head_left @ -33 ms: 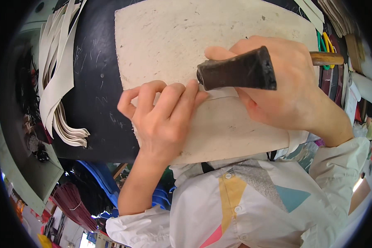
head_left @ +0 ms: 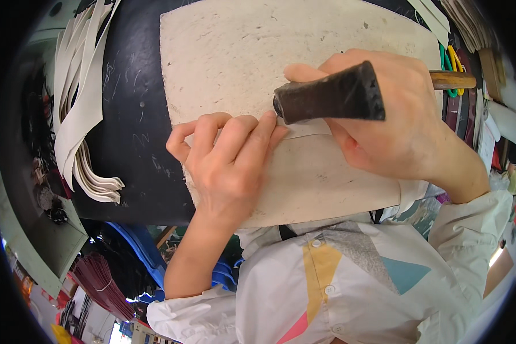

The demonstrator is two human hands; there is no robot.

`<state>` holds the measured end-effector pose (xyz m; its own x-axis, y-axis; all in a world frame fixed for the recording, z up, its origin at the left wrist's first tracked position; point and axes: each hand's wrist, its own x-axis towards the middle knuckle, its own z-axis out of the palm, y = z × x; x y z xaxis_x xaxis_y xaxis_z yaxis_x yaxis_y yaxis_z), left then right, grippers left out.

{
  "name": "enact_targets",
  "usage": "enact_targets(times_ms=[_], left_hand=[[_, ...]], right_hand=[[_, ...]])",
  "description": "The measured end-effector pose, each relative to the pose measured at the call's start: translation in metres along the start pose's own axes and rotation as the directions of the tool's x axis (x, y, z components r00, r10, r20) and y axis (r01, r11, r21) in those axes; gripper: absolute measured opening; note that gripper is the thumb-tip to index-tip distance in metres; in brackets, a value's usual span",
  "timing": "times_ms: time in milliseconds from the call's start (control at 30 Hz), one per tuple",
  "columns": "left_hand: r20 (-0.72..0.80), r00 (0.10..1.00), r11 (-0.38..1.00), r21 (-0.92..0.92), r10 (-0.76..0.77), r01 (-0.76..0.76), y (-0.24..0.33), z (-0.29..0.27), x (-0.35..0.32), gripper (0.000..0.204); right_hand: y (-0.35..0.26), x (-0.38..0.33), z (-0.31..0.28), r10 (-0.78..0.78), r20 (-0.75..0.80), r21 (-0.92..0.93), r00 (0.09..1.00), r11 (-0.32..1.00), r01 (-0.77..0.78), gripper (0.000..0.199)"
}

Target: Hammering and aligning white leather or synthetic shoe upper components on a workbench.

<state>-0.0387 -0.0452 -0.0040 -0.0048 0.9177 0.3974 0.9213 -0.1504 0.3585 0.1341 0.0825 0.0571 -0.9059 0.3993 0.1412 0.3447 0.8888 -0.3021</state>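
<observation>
My right hand is closed round the wooden handle of a hammer, whose dark metal head lies low over a pale board. On that board runs a thin, pale strip, partly covered by the hammer head and my hands. The fingertips and thumb of my left hand pinch and press the strip's left part, right beside the striking face. Whether the hammer touches the strip I cannot tell.
Under the board is a black work surface with scratches. Bundled cream strips hang over its left side. Green and yellow scissor-like handles lie at the right. Dark red strips and a blue bin sit below left.
My left hand has shifted very slightly to the right. The hammer head has tilted a little; otherwise the scene looks the same.
</observation>
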Motion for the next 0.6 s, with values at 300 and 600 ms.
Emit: enact_targets(times_ms=[300, 600], left_hand=[[-0.026, 0.993, 0.968, 0.230, 0.112, -0.103, 0.001, 0.000, -0.001, 0.025], [-0.032, 0.999, 0.995, 0.094, -0.020, 0.023, 0.013, 0.003, -0.009, 0.025]], right_hand=[[0.002, 0.001, 0.003, -0.059, -0.016, 0.022, 0.998, 0.998, 0.059, 0.056], [-0.003, 0.002, 0.002, -0.098, -0.069, 0.014, 0.993, 0.995, 0.099, 0.056]])
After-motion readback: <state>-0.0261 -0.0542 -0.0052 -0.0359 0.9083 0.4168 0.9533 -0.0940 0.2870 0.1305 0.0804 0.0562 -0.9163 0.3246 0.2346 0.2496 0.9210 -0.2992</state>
